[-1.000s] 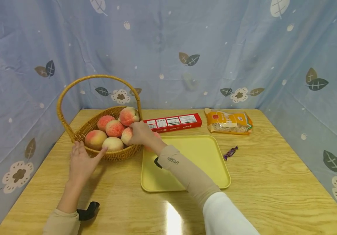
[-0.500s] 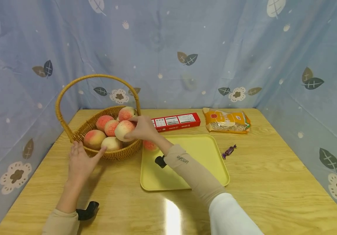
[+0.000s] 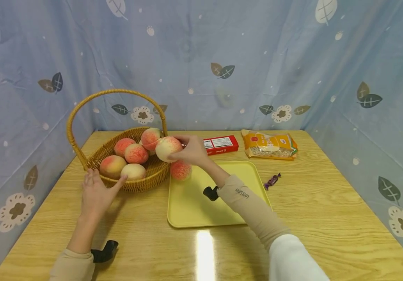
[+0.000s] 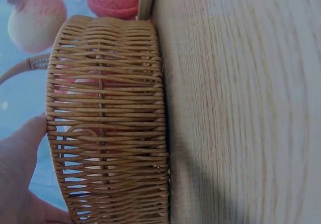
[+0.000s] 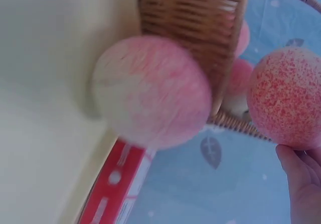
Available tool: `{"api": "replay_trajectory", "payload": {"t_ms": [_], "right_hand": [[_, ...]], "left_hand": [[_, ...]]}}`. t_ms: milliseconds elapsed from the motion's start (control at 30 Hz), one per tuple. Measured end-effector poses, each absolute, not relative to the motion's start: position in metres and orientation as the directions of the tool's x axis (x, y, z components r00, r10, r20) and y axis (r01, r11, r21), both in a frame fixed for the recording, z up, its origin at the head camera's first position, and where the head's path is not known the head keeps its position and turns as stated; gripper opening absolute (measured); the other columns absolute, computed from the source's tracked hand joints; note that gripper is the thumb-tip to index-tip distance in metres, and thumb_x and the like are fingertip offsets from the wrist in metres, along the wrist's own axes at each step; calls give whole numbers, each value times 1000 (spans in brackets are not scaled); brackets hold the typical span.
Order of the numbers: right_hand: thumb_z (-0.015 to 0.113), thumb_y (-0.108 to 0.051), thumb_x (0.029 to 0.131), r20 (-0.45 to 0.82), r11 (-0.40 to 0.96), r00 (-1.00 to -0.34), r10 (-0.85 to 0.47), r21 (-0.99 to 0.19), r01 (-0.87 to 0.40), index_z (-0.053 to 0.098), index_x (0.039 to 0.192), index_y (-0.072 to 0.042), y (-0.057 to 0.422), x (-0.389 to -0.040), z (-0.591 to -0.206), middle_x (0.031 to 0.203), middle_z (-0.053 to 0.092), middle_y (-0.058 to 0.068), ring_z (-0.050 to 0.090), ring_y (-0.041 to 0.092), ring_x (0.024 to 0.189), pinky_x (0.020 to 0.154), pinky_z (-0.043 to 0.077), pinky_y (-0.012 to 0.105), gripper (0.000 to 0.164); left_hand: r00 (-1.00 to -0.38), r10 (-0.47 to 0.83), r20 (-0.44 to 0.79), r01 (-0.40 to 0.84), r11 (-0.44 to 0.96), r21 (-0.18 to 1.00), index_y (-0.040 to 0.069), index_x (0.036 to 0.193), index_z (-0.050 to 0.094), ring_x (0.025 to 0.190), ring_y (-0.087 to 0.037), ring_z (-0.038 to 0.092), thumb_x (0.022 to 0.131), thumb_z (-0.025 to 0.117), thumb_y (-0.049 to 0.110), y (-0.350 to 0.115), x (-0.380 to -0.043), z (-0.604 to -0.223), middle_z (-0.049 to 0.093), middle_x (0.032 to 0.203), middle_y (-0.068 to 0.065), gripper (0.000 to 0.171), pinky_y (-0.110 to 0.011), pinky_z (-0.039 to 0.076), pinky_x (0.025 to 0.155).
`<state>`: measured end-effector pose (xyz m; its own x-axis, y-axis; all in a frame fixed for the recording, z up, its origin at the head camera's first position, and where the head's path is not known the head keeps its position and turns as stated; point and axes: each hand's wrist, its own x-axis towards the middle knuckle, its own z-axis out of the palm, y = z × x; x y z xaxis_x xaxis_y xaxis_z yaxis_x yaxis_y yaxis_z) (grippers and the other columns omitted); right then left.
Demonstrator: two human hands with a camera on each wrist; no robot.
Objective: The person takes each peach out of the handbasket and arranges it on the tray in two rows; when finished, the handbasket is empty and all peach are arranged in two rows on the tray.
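Note:
My right hand (image 3: 195,151) pinches a pale peach (image 3: 168,149) with a pink blush, above the right rim of the wicker basket (image 3: 153,183). In the right wrist view this peach (image 5: 287,98) shows its red speckled side, the fingers at its edge. Several more peaches lie in the basket, among them a pale one (image 3: 133,171) at the front. My left hand (image 3: 95,193) rests on the basket's front-left rim, thumb spread away from the fingers. Another peach (image 3: 180,171) sits on the yellow tray (image 3: 187,212), at its back-left corner beside the basket.
A red box (image 3: 222,144) lies behind the tray, partly hidden by my right hand. An orange food packet (image 3: 268,145) lies at the back right, with a purple wrapped candy (image 3: 272,181) in front of it. The basket's tall handle (image 3: 117,91) arches over the peaches.
The right hand has lifted the pale peach from the basket's right part and moved it right, over the rim. My left hand stays on the rim.

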<state>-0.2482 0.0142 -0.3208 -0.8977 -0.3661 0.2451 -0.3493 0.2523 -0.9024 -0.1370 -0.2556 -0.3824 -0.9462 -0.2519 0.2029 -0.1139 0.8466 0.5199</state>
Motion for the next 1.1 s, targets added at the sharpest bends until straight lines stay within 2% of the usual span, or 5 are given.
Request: {"api": "replay_trajectory", "payload": {"t_ms": [233, 467, 833, 1100], "right_hand": [[85, -3, 67, 263, 293, -919, -295, -890, -349, 68, 116, 5, 45, -253, -330, 110, 70, 19, 68, 28, 102, 80, 57, 32, 52], [87, -9, 64, 251, 418, -943, -219, -849, -323, 70, 113, 4, 72, -255, -340, 106, 71, 18, 69, 28, 95, 78, 57, 36, 54], [86, -13, 66, 201, 521, -963, -178, -811, -266, 69, 113, 5, 93, -257, -354, 101, 72, 18, 68, 29, 92, 78, 56, 38, 53], [87, -21, 64, 150, 651, -977, -150, -729, -212, 74, 111, -3, 94, -258, -367, 96, 74, 12, 67, 26, 90, 77, 54, 38, 52]], "left_hand": [[-949, -253, 190, -122, 846, 519, -27, 141, 15, 138, -58, 11, 90, 58, 58, -255, -137, -382, 9, 146, -47, 107, -64, 11, 111], [-947, -250, 201, -112, 845, 523, -27, 140, 16, 137, -59, 12, 90, 55, 61, -255, -136, -383, 9, 146, -48, 109, -64, 11, 112], [-944, -251, 214, -104, 843, 528, -27, 140, 16, 137, -59, 12, 89, 54, 62, -254, -136, -383, 10, 145, -48, 109, -65, 11, 111], [-948, -252, 195, -115, 841, 529, -27, 140, 15, 137, -59, 11, 90, 53, 62, -254, -136, -381, 9, 145, -48, 109, -64, 9, 112]]}}
